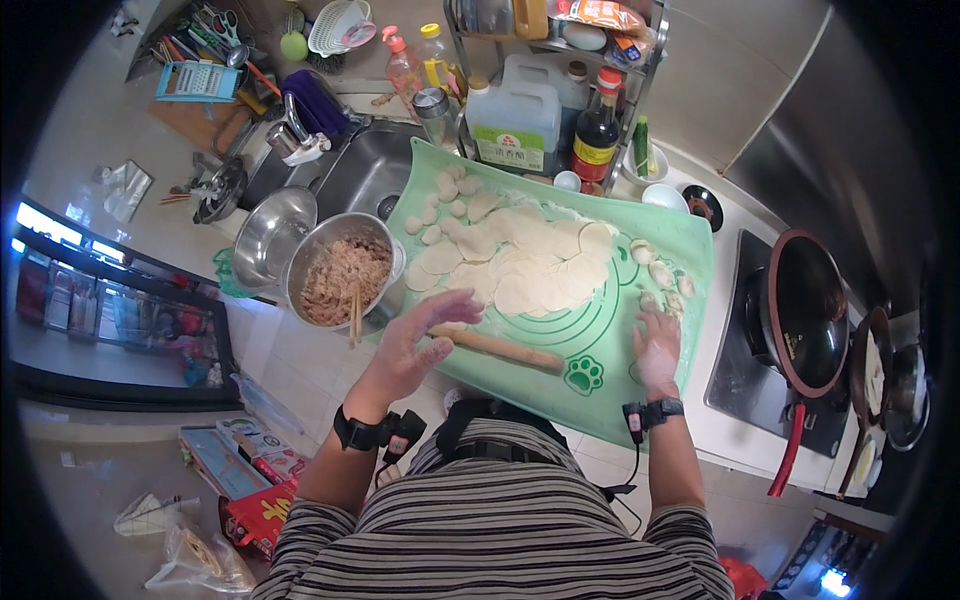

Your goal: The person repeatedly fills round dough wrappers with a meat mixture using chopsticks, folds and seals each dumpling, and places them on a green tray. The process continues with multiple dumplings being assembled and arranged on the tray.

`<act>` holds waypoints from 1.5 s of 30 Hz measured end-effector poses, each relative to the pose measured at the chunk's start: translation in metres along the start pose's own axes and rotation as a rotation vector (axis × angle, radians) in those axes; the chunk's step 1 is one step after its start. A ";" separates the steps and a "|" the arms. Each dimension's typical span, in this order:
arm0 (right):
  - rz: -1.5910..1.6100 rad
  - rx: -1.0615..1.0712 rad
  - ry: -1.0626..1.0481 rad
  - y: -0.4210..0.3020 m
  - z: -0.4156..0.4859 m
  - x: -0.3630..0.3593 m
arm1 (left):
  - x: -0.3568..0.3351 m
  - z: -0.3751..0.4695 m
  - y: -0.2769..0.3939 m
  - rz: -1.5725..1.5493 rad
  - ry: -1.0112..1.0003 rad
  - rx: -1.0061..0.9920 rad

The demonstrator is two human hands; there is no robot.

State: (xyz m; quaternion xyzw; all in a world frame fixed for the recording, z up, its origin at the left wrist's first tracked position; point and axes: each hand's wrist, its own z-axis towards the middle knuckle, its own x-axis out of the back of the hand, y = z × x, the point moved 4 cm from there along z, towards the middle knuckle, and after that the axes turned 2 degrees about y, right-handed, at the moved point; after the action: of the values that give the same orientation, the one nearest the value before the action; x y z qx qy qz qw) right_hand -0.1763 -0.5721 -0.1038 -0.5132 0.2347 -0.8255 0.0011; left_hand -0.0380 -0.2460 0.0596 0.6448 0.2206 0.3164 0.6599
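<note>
My left hand (420, 349) is raised over the near left edge of a green silicone dough mat (480, 379), fingers apart and nothing in it. Close by lies a wooden rolling pin (499, 346). Overlapping round dough wrappers (540, 262) cover the middle of the mat, with small dough balls (430, 216) at its upper left. On the right side, my right hand (657, 349) reaches down with its fingertips at several filled dumplings (661, 274); the fingers hide whether one is gripped. A metal pot of minced filling (337, 274) with chopsticks (356, 315) in it stands left of the mat.
Left of the pot is a steel bowl (274, 232), beside the sink (367, 165). Bottles and a large jug (517, 112) line the back. At right, a wok (810, 315) sits on the cooktop (731, 352), its red handle (789, 450) jutting past the counter edge.
</note>
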 end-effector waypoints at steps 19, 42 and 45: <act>1.100 -0.412 0.002 -0.108 0.102 -0.042 | 0.062 -0.045 0.013 0.050 0.137 0.054; 0.832 0.394 -0.414 -0.414 0.109 -0.074 | 0.302 -0.126 -0.060 -1.358 0.527 -0.019; 0.764 0.268 -0.433 -0.406 0.110 -0.076 | 0.307 -0.127 -0.063 -1.407 0.533 -0.083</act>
State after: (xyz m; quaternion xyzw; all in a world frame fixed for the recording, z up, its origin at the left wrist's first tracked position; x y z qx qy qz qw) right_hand 0.0501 -0.2350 0.0300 -0.5457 0.2926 -0.6629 0.4209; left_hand 0.0973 0.0623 0.0245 0.2280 0.7204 -0.0264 0.6545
